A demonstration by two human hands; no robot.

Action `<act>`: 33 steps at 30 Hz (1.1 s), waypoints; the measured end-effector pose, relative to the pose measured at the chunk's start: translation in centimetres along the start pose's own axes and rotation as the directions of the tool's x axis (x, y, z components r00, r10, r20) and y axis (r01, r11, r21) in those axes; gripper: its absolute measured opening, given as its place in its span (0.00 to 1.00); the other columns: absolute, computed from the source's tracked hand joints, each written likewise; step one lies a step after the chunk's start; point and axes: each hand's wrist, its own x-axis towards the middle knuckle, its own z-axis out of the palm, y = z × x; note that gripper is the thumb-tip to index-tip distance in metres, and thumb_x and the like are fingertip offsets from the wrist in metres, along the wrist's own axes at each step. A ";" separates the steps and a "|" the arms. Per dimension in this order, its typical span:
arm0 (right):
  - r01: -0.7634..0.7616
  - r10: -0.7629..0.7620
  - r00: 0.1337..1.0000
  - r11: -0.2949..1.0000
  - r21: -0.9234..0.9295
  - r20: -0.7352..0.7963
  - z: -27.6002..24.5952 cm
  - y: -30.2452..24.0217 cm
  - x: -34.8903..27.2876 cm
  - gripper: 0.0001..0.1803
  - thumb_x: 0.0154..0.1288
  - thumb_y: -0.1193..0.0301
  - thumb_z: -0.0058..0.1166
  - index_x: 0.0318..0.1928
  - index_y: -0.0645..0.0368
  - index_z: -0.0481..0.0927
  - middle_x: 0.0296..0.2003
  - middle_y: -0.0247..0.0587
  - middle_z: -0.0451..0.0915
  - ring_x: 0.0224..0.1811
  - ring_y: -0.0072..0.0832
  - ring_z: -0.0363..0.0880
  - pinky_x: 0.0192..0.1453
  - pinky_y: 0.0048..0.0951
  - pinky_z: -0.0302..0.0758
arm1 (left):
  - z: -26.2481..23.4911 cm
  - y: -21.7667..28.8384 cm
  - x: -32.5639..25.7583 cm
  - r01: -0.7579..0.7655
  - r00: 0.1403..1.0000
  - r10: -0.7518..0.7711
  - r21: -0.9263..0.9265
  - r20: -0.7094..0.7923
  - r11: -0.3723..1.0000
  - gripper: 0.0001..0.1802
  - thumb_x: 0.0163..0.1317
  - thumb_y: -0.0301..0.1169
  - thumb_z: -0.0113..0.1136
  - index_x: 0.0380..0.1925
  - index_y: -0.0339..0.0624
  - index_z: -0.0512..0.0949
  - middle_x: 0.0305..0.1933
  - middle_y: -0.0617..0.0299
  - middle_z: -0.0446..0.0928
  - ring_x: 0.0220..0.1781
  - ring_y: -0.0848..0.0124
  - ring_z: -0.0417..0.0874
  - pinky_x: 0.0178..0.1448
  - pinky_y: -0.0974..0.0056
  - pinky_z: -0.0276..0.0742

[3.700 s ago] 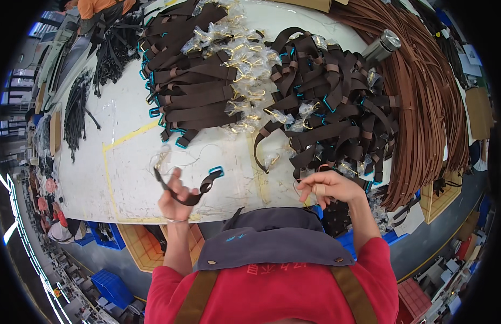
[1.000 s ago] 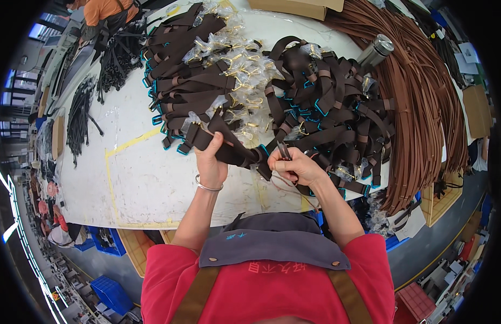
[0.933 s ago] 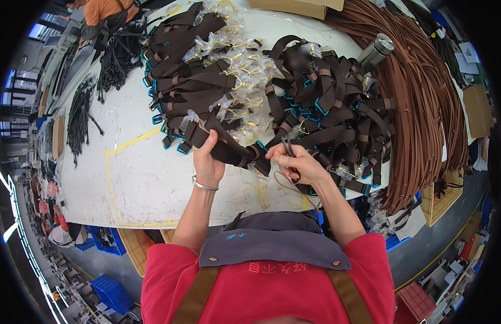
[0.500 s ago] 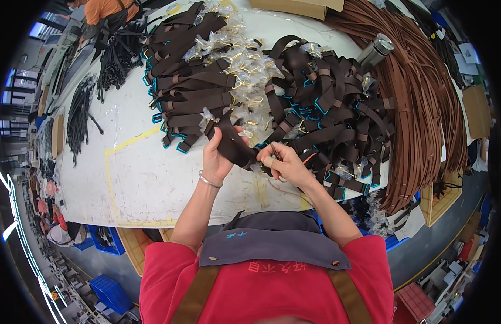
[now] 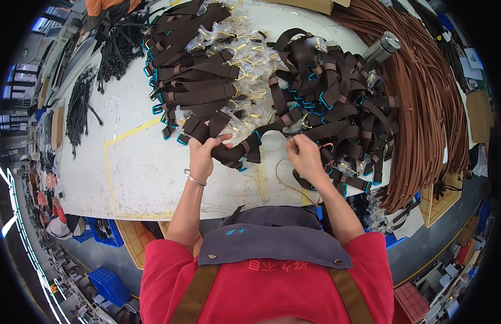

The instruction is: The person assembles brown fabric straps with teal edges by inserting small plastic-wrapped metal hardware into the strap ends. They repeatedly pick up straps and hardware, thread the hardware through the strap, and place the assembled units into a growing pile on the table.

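My left hand [image 5: 202, 156] is closed round a dark brown webbing strap [image 5: 229, 155], which curves to the right with a blue-edged buckle at its end. My right hand [image 5: 305, 156] is a short way off to the right, its fingers pinched together; what they hold, if anything, is hidden. A thin orange-brown cord [image 5: 285, 183] loops on the table beside my right hand. Beyond my left hand, brown straps [image 5: 202, 97] lie in a row with blue-edged buckles at one end and plastic-wrapped gold hardware [image 5: 253, 92] at the other.
A tangled heap of brown straps [image 5: 342, 102] lies to the right, with a steel flask [image 5: 382, 47] and long brown strips [image 5: 417, 108] beyond. Black straps [image 5: 80, 108] are at the left of the white table [image 5: 142, 178]. A person in orange [image 5: 107, 6] stands far left.
My right hand has drawn away from the strap to the right; the dark thin tool seen in it no longer shows. My left hand has shifted left and nearer with the strap.
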 end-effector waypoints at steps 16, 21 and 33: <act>-0.747 -0.037 0.665 -0.006 0.665 0.746 7.7 -3.4 2.5 0.20 0.66 0.56 0.32 0.36 0.59 0.71 0.19 0.39 0.72 0.10 0.20 0.61 0.09 0.17 0.51 | -0.6 -0.9 -1.1 -0.128 0.988 0.122 0.067 0.097 0.989 0.10 0.61 0.33 0.50 0.31 0.36 0.74 0.30 0.65 0.74 0.35 0.78 0.73 0.40 0.71 0.69; -0.774 -0.025 0.627 0.093 0.627 0.778 5.2 -4.4 1.4 0.24 0.65 0.57 0.34 0.50 0.64 0.70 0.11 0.36 0.68 0.08 0.16 0.57 0.11 0.17 0.49 | -1.1 -1.3 -0.8 0.123 0.991 -0.111 -0.182 0.072 0.976 0.15 0.64 0.41 0.45 0.38 0.39 0.70 0.34 0.64 0.74 0.35 0.75 0.75 0.40 0.68 0.72; -0.796 -0.147 0.543 0.221 0.563 0.826 3.3 -3.0 0.8 0.20 0.63 0.64 0.45 0.52 0.61 0.69 0.14 0.39 0.73 0.07 0.14 0.59 0.10 0.15 0.53 | 0.4 -1.8 -1.5 0.258 0.964 -0.229 -0.289 0.131 0.922 0.29 0.64 0.51 0.35 0.51 0.37 0.65 0.46 0.59 0.72 0.43 0.70 0.75 0.47 0.64 0.73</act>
